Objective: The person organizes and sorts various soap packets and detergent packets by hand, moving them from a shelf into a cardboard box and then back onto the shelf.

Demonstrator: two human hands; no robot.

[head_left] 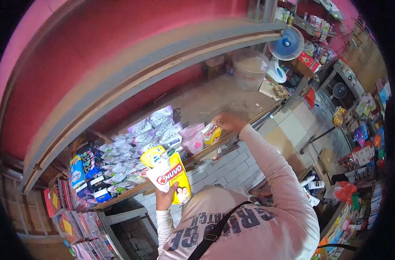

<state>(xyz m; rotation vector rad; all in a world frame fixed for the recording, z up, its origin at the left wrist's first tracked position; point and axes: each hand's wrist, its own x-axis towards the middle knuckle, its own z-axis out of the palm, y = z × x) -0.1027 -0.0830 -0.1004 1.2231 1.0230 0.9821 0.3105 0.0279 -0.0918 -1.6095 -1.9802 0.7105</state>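
Left hand [164, 199] is closed round yellow pouches [179, 175] at seven o'clock, so another pouch [212, 134] can be pinched near its top by the right hand [229, 121] at three.

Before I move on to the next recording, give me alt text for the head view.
A person's left hand holds a yellow NUVO pack; the right hand touches a yellow-and-white pack near the shelf's front edge. Purple-and-white pouches are grouped between them.
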